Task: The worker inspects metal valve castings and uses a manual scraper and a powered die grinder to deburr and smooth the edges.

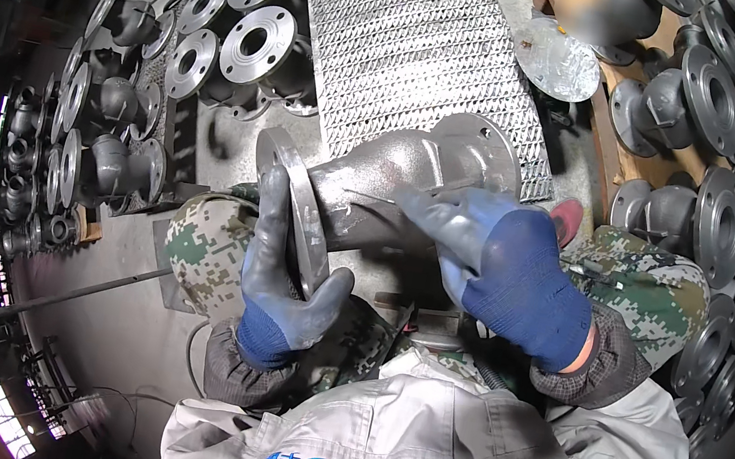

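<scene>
A grey cast valve body (382, 174) with a round flange at each end lies across my lap. My left hand (284, 264), in a blue glove with a dark coated palm, grips the rim of its left flange, fingers along the face and thumb at the lower edge. Over the middle of the casting, my gloved right hand (490, 250) is closed, its fingertips pinched together. From them a thin pointed metal tool (368, 196) reaches to the casting's surface; its grip end is hidden in the glove.
A ridged metal mat (401, 31) lies ahead of me. Flanged castings (258, 41) stand in groups at the left, and more castings (667, 212) are stacked along the right. A round metal disc (558, 60) sits beyond the mat's right edge. One long rod (65, 296) extends at the left.
</scene>
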Action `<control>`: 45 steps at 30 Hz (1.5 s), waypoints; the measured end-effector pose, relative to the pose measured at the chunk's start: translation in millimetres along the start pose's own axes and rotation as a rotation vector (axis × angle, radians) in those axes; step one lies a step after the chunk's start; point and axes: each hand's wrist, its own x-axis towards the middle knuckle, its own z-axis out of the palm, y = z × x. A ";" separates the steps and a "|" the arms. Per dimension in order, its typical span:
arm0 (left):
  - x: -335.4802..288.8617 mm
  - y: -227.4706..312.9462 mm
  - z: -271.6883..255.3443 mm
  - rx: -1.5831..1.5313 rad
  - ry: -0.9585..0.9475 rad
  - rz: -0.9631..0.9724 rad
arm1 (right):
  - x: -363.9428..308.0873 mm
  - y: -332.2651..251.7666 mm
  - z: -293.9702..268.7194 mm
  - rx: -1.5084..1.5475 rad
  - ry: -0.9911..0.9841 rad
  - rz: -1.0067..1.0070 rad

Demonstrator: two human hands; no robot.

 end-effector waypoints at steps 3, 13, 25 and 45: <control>0.2 -3.4 0.0 -0.021 -0.005 0.048 | -1.7 -1.8 11.4 -0.034 -0.020 -0.006; -1.3 -3.6 -1.3 -0.015 -0.009 -0.001 | 23.7 -26.4 -2.4 -0.289 -0.452 0.162; -2.5 -2.2 1.8 -0.070 0.013 0.004 | 13.6 -18.1 -1.7 -0.194 -0.213 0.020; -2.5 -8.9 -1.7 0.087 0.011 0.102 | 7.3 -18.0 4.1 0.073 -0.140 0.178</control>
